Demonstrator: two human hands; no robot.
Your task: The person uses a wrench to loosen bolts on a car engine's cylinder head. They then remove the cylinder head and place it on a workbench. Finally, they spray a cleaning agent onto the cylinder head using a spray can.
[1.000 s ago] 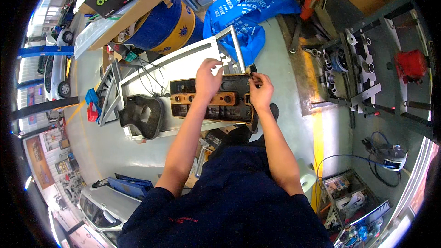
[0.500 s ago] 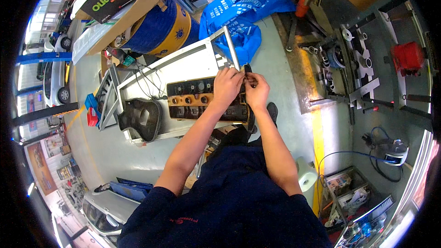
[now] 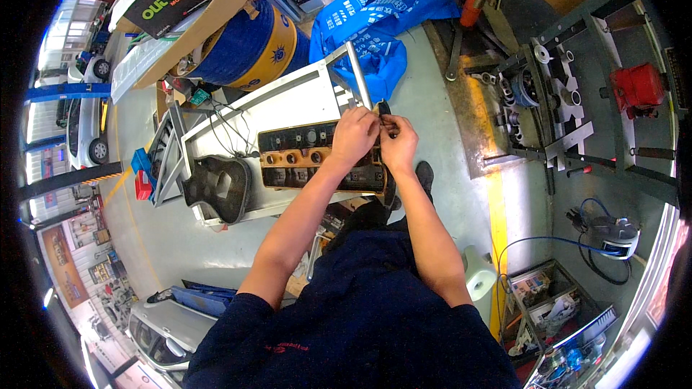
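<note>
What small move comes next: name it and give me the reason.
Perhaps a light press by the right hand at the far right corner of the dark hollow cover, with the left hand steadying: both hands' fingertips meet around that corner, though anything pinched there is too small to tell.

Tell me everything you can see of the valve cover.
The long, rectangular valve cover lies hollow side up, apparently on the white-topped metal stand. Its recesses look dark, split lengthwise by a brown strip with round openings. Its material is unclear. The left hand and right hand are at its far right corner, hiding part; contact is unclear.
</note>
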